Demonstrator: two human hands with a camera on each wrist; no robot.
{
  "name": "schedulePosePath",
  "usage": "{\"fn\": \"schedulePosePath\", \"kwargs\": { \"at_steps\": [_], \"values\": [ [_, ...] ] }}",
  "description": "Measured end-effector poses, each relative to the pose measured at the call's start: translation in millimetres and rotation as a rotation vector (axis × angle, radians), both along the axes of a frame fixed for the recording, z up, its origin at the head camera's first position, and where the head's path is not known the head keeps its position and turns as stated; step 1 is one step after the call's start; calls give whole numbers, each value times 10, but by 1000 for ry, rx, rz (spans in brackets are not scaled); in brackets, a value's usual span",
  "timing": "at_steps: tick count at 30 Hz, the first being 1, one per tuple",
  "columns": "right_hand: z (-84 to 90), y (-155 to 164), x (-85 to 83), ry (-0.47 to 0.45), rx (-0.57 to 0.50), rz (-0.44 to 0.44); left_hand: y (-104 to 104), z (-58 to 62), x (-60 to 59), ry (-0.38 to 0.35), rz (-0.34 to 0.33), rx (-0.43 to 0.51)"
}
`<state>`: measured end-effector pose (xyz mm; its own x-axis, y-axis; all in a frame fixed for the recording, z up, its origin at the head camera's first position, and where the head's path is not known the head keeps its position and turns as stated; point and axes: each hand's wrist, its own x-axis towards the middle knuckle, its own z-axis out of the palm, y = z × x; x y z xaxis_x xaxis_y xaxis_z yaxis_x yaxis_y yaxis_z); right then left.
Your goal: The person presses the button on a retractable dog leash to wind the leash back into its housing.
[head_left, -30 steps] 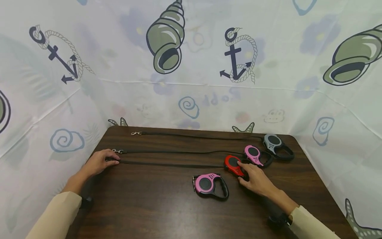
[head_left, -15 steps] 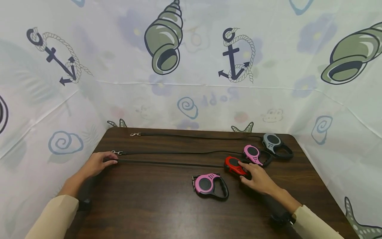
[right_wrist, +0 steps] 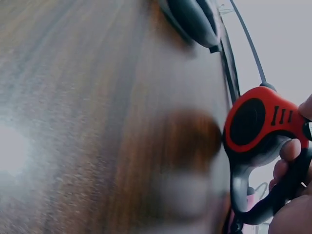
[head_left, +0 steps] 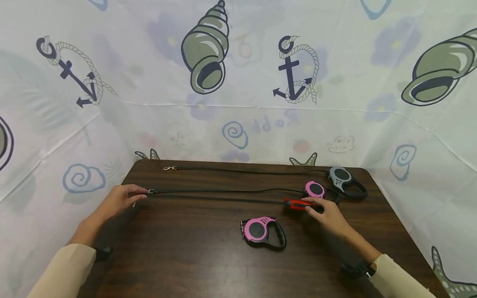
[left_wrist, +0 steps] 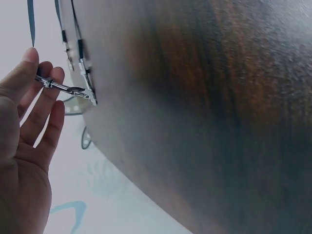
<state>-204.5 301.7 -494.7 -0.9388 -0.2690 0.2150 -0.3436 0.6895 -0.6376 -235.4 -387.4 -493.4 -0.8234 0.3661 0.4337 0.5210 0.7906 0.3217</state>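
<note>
The red leash reel (head_left: pixel 297 203) has come up off the tabletop (head_left: pixel 193 256) since a second ago and now stands on edge, the right hand (head_left: pixel 328 215) curled around its black handle. Its strap (head_left: pixel 216 199) runs taut leftward, where the left hand (head_left: pixel 119 200) pinches the metal clip (left_wrist: pixel 63 87) between thumb and fingertips. A pink reel (head_left: pixel 262 231) lies flat nearby.
</note>
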Motion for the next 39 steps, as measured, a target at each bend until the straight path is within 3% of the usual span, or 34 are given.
{"fn": "schedulePosePath", "kwargs": {
  "at_steps": [7, 17, 25, 28, 34, 39],
  "values": [
    [67, 71, -44, -63, -97, -29, 55, 67, -2, 82, -78, 1],
    [155, 215, -105, -195, -363, -38, 123, 162, 56, -47, -66, -6],
    [189, 305, -161, -242, -483, -25, 152, 175, 57, 5, -78, -53],
    [187, 342, -170, -269, -536, -21, 167, 174, 50, 7, -91, -11],
    [193, 418, -189, -323, -720, 37, 198, 191, 78, -75, -98, 125],
    [199, 454, -200, -322, -772, 83, 210, 201, 97, -139, -69, 159]
  ]
}}
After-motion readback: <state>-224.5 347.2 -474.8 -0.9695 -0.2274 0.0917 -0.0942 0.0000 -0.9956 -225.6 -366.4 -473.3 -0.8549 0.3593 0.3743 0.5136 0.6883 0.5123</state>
